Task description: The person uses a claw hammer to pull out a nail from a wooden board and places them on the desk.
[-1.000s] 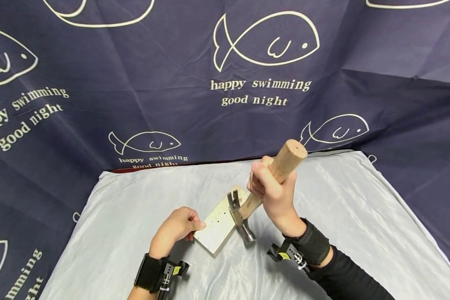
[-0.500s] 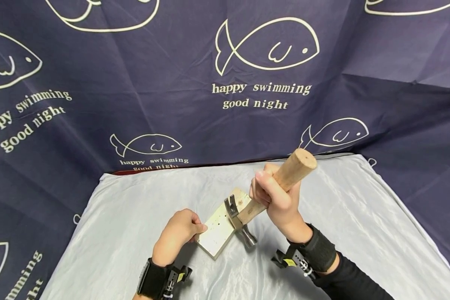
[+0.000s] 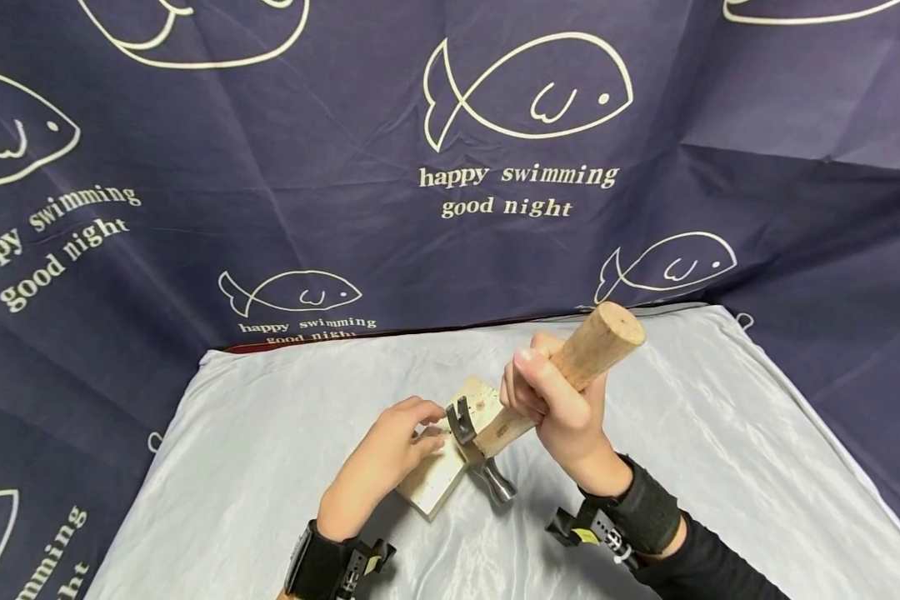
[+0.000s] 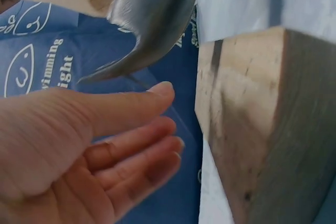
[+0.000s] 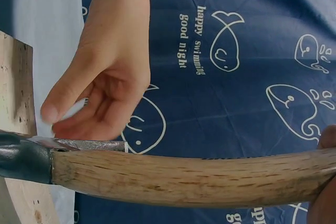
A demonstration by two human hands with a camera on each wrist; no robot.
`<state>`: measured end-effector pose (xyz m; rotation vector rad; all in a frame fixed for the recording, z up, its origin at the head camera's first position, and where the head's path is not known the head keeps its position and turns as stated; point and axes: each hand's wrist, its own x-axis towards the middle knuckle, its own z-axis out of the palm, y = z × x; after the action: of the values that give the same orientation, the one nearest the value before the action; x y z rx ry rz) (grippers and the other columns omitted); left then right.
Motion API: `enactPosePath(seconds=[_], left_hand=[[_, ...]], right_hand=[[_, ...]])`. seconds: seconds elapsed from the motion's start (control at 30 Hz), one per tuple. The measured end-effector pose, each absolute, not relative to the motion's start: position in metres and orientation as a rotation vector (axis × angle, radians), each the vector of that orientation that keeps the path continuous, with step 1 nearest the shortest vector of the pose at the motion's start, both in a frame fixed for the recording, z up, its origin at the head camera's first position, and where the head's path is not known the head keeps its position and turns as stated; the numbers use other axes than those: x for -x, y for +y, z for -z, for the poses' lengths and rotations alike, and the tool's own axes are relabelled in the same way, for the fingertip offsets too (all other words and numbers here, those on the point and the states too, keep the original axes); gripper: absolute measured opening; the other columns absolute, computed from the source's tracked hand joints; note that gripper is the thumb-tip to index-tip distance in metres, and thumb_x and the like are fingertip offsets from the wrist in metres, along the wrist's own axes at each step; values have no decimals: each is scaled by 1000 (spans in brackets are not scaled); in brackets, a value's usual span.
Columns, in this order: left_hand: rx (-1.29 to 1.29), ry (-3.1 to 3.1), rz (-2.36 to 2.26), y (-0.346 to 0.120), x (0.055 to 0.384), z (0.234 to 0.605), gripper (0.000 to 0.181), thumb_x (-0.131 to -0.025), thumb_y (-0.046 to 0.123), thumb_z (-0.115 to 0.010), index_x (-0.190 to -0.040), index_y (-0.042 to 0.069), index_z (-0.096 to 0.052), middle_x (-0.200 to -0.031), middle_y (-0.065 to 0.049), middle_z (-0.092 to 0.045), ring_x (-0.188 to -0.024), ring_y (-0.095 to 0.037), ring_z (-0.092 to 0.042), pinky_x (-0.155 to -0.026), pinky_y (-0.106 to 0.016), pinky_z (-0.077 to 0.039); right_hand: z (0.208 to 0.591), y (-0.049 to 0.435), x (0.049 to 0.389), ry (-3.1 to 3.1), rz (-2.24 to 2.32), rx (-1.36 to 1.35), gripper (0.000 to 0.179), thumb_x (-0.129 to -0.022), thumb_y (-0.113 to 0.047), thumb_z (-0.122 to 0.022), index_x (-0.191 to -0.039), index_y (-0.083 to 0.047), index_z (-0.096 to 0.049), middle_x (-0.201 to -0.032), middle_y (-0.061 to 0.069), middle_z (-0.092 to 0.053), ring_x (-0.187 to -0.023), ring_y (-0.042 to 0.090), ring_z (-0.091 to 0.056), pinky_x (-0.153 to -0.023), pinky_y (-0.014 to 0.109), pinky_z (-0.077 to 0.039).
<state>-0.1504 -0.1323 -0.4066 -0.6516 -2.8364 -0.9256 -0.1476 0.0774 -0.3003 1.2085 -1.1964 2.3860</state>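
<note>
My right hand grips the wooden handle of a claw hammer, whose butt end points up to the right. The hammer's head is low over a pale wooden board, claw toward the left and striking face past the board's right edge. Above the board, my left hand reaches to the claw with loosely bent fingers. In the left wrist view, a thin nail-like sliver shows between the claw and the thumb tip. Small dark holes mark the board.
A pale, shiny cloth covers the table. Behind it hangs a dark blue curtain printed with fish and lettering. Black straps with small cameras sit on both wrists.
My left hand has let go of the board's near left edge and moved up and right to the hammer's claw. The hammer and right hand have shifted slightly down and right.
</note>
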Motion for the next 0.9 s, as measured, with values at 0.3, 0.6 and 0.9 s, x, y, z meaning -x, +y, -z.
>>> enactPosePath(seconds=[0.3,0.6,0.9], left_hand=[[732,-2730,867,-123,149,408,16,-82,15,-72,-90,19,-58,-91,10,-60,-87,-10,-61,-80,-26,-51],[764,-2629,919,-124,149,407,26,-78,-6,-67,-73,14,-53,-73,7,-54,-66,-5,-46,-58,-17,-41],[815,-2646,851,-126,146,408,21,-80,-2,-68,-75,14,-56,-74,9,-56,-65,-3,-46,-60,-16,-43]], right_hand=[[297,76,139,-1193,-2431,-1252,34,-84,14,-26,-58,-8,-27,-42,0,-24,-34,10,-23,-35,25,-24],[297,76,136,-1181,-2457,-1277,34,-84,14,-25,-59,-9,-26,-42,0,-23,-33,10,-22,-33,24,-23],[300,76,136,-1164,-2456,-1310,35,-83,15,-23,-58,-9,-26,-42,0,-24,-33,10,-22,-32,23,-23]])
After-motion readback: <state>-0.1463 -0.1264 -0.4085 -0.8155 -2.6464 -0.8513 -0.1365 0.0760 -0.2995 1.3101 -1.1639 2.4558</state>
